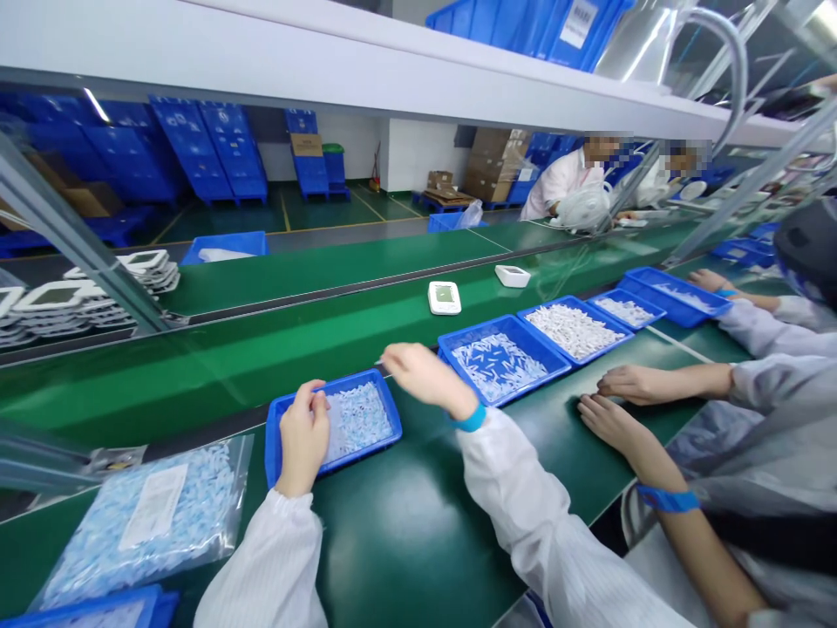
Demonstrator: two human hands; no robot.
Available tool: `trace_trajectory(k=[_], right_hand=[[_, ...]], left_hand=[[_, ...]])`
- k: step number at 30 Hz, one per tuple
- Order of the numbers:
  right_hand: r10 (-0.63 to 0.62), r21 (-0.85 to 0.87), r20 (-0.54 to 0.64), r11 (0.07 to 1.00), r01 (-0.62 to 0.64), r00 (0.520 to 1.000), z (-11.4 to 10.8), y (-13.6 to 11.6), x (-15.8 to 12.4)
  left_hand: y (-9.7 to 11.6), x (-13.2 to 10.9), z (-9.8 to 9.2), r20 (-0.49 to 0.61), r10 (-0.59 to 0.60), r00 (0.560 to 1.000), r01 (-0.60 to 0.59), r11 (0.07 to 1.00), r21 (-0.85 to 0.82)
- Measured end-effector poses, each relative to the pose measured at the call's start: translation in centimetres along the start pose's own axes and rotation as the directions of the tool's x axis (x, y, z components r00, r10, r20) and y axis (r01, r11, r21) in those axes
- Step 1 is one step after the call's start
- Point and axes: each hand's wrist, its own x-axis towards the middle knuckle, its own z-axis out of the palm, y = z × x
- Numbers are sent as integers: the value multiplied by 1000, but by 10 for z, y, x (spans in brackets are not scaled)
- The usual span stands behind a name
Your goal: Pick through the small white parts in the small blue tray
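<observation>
My left hand (304,438) is over the left side of a blue tray (385,384) of small pale blue and white pieces (366,414). Its fingers are curled closed, and a translucent, film-like patch (336,427) lies beside them; what they hold is hidden. Just past the tray's far right corner, my right hand (425,375) is raised with its fingertips pinched together. Something thin and pale shows at those fingertips, too small to name. A second blue tray (559,371), with scattered white pieces, lies to the right of this hand.
A clear bag of pale blue pieces (215,506) lies left. White devices with screens (445,298) sit on the green conveyor belt (366,331). More blue trays (628,331) line the right, where a co-worker's hands (628,410) rest on the table. A shelf (392,61) crosses overhead.
</observation>
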Motion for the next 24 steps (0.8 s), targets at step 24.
trace_trajectory(k=[24], right_hand=[[-142,-297,350,921,253,926,77,-31,-12]], left_hand=[[-24,16,-28,545,64,836,-247,930,271]])
